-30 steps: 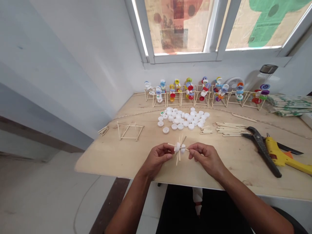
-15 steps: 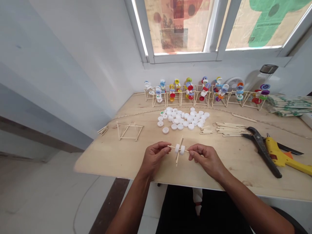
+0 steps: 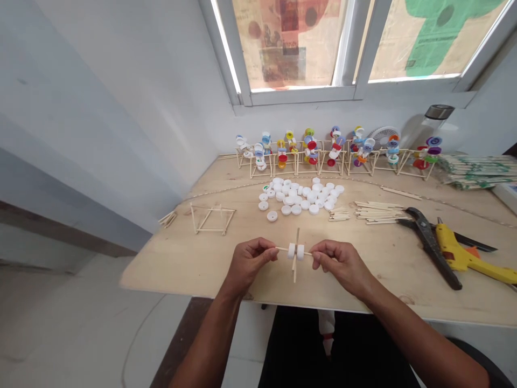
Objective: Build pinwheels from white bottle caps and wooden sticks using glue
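Note:
Between my hands is a small wheel piece of thin wooden sticks, with two white bottle caps (image 3: 300,252) threaded at its middle and crossing sticks (image 3: 294,272) pointing up and down. The fingertips of my left hand (image 3: 253,263) pinch the left end of its horizontal stick. My right hand (image 3: 337,261) pinches the right end between thumb and fingers. A wooden stick frame (image 3: 210,230) stands on the table to the left. Just beyond my hands lies a heap of loose white bottle caps (image 3: 296,209).
Finished stick stands with coloured cap wheels (image 3: 310,156) line the wall side of the wooden table (image 3: 169,264). Sticks (image 3: 377,212), black-handled cutters (image 3: 432,248) and a yellow glue gun (image 3: 450,247) lie at right. A white fan (image 3: 384,138) and bundled sticks (image 3: 476,170) are behind.
The crossing sticks have turned a little about the horizontal stick and now look more upright. Both hands keep their pinch. The whole view has shifted slightly.

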Demonstrator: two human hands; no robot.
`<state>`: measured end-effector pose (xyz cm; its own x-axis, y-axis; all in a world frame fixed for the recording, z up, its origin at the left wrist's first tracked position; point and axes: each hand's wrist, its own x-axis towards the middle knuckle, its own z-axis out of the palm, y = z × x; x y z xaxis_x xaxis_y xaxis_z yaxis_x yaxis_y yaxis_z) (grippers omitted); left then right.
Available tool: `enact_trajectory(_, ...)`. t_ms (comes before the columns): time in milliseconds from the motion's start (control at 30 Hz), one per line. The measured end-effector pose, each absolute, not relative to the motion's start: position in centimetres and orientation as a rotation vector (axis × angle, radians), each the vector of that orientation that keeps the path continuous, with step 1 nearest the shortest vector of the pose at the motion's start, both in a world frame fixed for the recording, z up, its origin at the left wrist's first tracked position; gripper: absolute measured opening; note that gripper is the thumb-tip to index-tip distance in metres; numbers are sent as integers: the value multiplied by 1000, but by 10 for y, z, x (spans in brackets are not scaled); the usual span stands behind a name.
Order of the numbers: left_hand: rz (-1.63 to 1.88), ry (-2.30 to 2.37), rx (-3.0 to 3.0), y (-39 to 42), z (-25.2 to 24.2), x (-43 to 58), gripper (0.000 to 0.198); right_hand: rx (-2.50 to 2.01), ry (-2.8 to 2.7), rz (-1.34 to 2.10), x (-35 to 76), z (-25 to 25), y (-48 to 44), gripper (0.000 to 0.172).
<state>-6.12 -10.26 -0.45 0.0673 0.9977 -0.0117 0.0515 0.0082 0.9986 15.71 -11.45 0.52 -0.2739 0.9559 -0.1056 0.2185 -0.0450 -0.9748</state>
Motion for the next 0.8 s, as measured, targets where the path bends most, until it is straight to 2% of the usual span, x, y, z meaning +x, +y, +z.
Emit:
enact_trajectory(400, 1085, 1289, 1645, -108, -3, -67, 17, -1224, -1467, 1493, 163, 6, -113, 26)
enact_trajectory(800, 998, 1083, 1164, -92, -2, -56, 20, -1231, -1542, 1378, 167, 8, -103, 21)
